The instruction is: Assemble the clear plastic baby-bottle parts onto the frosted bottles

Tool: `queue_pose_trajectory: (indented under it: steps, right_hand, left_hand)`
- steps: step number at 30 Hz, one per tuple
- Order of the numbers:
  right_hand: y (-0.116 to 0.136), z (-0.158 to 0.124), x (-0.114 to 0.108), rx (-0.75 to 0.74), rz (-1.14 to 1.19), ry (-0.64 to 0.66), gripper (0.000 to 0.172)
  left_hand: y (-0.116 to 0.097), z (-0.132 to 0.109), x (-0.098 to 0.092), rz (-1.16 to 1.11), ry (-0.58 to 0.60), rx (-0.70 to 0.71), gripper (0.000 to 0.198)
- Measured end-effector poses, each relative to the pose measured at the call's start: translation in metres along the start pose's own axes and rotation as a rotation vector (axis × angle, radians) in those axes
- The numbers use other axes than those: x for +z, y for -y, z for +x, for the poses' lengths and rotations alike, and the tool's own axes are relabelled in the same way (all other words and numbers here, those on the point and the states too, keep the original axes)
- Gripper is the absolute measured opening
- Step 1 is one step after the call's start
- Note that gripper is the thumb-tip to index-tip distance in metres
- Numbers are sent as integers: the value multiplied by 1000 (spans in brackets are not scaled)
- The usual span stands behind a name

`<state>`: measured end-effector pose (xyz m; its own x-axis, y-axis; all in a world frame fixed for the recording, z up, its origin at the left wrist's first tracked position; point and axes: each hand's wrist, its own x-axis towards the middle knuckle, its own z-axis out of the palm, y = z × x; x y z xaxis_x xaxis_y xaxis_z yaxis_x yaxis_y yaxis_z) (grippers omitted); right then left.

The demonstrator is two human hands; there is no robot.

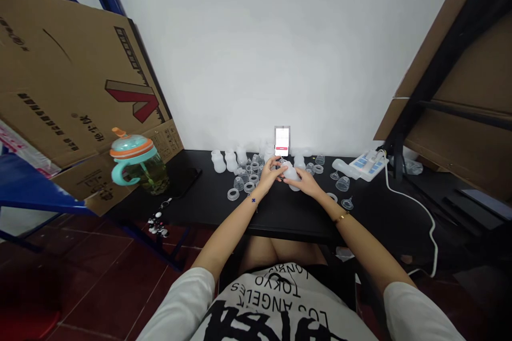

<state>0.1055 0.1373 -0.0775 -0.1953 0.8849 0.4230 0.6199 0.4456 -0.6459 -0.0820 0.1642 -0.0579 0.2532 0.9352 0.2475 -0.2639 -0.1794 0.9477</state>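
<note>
My right hand is closed around the side of a white translucent baby bottle, which is tilted over the black table. From the other side, my left hand grips the same bottle near its upper end with thumb and fingers. Its fingertips partly cover the bottle's top. Left of my hands lie several clear screw rings and clear dome caps. Several more bottle bodies stand along the wall. A lit phone is propped upright just beyond my hands.
A lidded teal cup with liquid stands at the left, near a dark phone-like slab and a beaded keychain. At the right are a power strip with a white cable, a lying bottle and a clear cap. Cardboard rises at left.
</note>
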Motion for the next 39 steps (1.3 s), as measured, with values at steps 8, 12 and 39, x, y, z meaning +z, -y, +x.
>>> queue_pose_trajectory:
  steps: [8,12,39]
  right_hand:
    - [-2,0,0,15,7,-7,47]
    - [-2,0,1,2,8,-13,46]
    - [-1,0,0,0,28,-10,48]
  left_hand:
    - [0,-2,-2,-61,86,-17,60]
    - [1,0,0,-9,38,-10,64]
    - [2,-1,-4,-11,101,-1,66]
